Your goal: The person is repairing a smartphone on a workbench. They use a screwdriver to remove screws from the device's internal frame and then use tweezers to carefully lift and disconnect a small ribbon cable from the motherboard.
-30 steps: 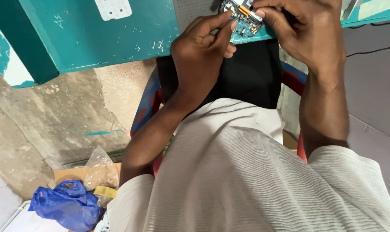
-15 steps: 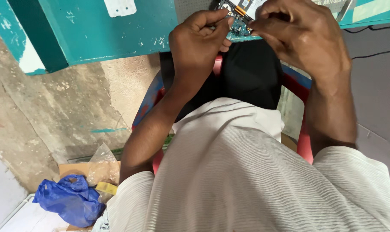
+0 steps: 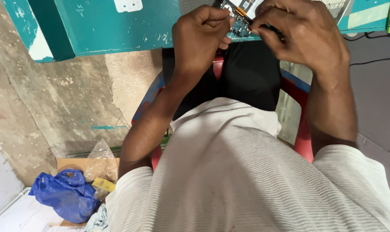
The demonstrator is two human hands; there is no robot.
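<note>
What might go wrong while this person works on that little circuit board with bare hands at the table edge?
1. The circuit board is pinched between the left hand and right hand right at the edge of the teal table; a slip might drop it onto the lap or floor.
2. Bare fingers press on it, so small parts might bend or get smudged.

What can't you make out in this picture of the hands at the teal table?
- Small blue-green circuit board, head view: mostly covered by both hands, cut by the top edge.
- Left hand fingers: tips curled under, grip unclear.
- Right hand: what it pinches is hidden.
- Teal wooden table: top surface out of frame.
</note>
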